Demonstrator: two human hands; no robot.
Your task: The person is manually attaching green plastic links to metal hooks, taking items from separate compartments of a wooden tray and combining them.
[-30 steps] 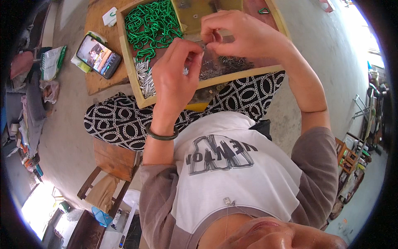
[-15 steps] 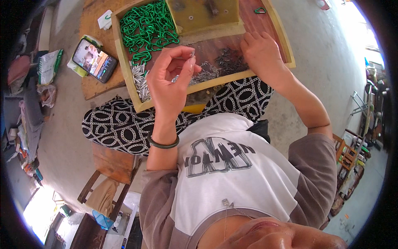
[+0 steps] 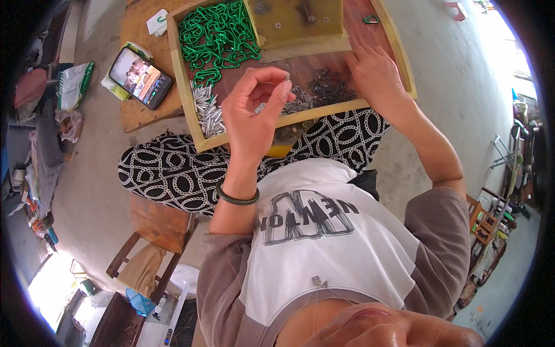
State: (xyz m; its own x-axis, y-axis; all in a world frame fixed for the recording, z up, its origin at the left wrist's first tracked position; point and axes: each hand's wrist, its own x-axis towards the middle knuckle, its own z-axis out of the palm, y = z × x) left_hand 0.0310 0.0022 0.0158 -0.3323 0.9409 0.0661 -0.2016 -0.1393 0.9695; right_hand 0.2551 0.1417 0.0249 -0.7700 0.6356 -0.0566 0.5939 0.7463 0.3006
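My left hand (image 3: 254, 107) is raised over the near part of a wooden tray (image 3: 199, 132), thumb and forefinger pinched on a small silvery metal piece (image 3: 287, 77). Just beyond the right end of a dark heap of thin pins (image 3: 325, 85), my right hand (image 3: 378, 75) rests low at the tray floor. Its fingers are bent together, and what they hold, if anything, is hidden. Small silver wire pieces (image 3: 299, 102) lie beside the dark heap, partly behind my left hand. Green carabiner hooks (image 3: 217, 34) fill the far left corner, with silver metal sleeves (image 3: 206, 110) nearer me.
A yellowish block (image 3: 298, 26) stands in the tray's far middle. One green carabiner (image 3: 370, 19) lies alone at the far right. Left of the tray, a phone (image 3: 140, 77) lies on a wooden board (image 3: 139, 117). A wooden chair (image 3: 156, 225) stands at lower left.
In the picture, the tray and both hands have shifted slightly right. My left hand keeps its pinch on the silvery piece; my right hand stays low by the dark pins.
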